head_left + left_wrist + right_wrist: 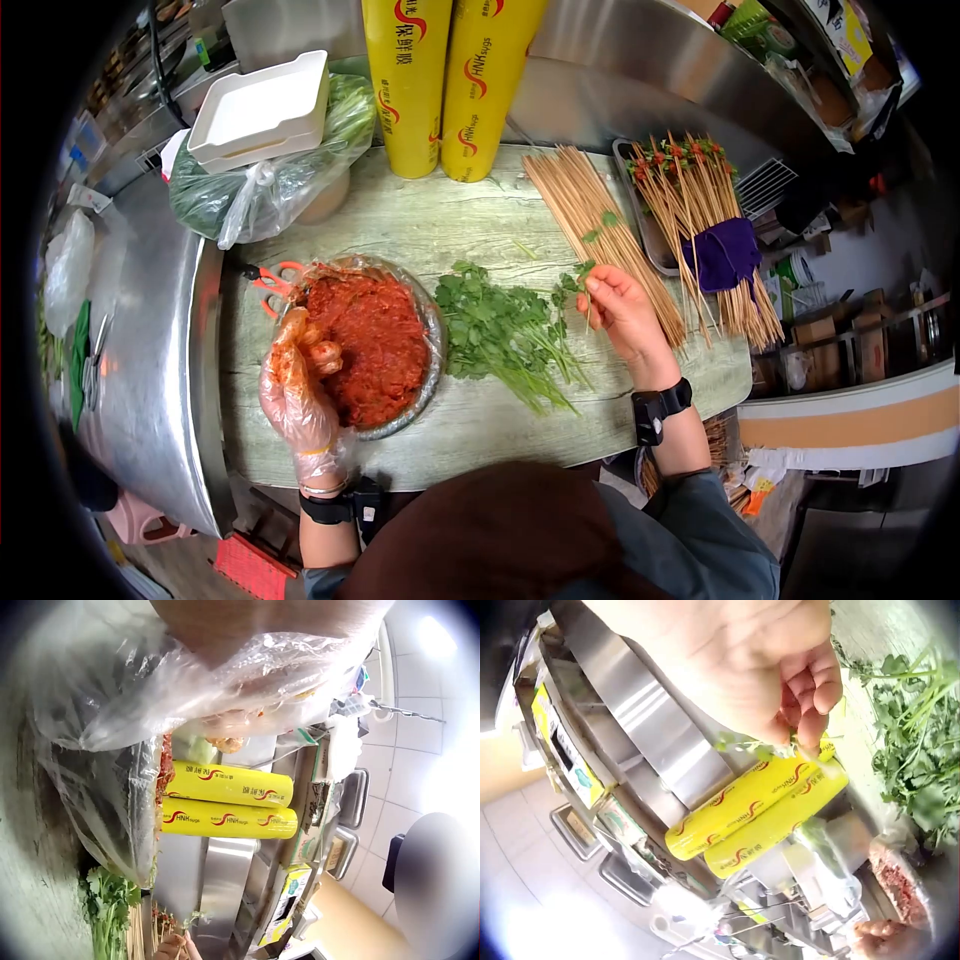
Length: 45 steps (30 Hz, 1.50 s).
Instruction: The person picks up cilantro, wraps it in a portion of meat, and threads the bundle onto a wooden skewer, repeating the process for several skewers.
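Note:
My right hand point(622, 308) pinches a small cilantro sprig point(588, 270) between thumb and fingertips, above the right end of a loose cilantro pile point(500, 325). In the right wrist view, leaves of the sprig show beside the fingertips. My left hand point(300, 385) wears a clear plastic glove smeared with red at the fingers. Its fingers hang loosely bent over the left side of a bowl of red minced meat point(372, 345), with nothing seen in them. The bowl is lined with clear plastic point(97, 802).
Wooden skewers point(600, 235) lie right of the cilantro. A metal tray point(650, 240) beside them bears filled skewers and a purple cloth point(722, 255). Two yellow cling-film rolls point(405, 90) stand at the back. Orange-handled scissors point(275, 285) and a bagged bowl under a white container point(260, 110) are left.

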### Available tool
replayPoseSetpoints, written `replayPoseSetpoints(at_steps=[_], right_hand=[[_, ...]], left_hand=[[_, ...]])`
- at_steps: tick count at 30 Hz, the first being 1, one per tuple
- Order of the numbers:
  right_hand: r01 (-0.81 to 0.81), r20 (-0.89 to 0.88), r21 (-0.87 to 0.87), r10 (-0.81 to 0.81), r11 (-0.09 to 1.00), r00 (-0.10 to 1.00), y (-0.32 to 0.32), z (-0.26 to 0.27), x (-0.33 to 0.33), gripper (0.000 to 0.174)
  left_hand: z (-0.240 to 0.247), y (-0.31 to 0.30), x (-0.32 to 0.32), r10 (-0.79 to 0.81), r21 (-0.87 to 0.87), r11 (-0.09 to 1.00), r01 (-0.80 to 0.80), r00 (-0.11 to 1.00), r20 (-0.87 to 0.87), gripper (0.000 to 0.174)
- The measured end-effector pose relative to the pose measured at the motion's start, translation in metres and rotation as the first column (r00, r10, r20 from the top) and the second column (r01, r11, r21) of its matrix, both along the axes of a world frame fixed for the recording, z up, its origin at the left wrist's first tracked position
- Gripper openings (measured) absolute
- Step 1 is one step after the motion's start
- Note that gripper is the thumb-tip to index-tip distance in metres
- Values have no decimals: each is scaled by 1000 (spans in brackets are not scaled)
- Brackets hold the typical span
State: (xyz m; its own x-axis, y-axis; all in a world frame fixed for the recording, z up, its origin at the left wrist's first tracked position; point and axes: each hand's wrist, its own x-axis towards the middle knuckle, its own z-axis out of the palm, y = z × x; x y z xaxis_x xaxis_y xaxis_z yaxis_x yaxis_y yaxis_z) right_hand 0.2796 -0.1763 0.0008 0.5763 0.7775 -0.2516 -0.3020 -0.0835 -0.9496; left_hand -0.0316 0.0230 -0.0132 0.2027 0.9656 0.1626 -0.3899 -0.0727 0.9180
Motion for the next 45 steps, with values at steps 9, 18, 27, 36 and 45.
replayPoseSetpoints(at_steps=[9,18,27,36,45], right_hand=[[218,816,-300,131,929,563,-8,-11,-14,25],[114,767,-533,422,838,483,-2,-14,-33,12],[122,647,-288,99,950,756,-7,-15,0,14],[186,839,-514,445,837,314,21,-23,-4,10],[-137,20,-247,146,959,989,-20,13,7,16]], left_hand=[[3,-2,2,10,11,1000,-10,1000,-5,39],[1,-1,0,-1,20,1000,1,1000,-18,38],[7,-4,5,32,20,999,-31,999,-9,39],[4,-2,3,20,12,1000,-20,999,-31,39],[5,-2,5,22,24,999,-22,1000,2,38]])
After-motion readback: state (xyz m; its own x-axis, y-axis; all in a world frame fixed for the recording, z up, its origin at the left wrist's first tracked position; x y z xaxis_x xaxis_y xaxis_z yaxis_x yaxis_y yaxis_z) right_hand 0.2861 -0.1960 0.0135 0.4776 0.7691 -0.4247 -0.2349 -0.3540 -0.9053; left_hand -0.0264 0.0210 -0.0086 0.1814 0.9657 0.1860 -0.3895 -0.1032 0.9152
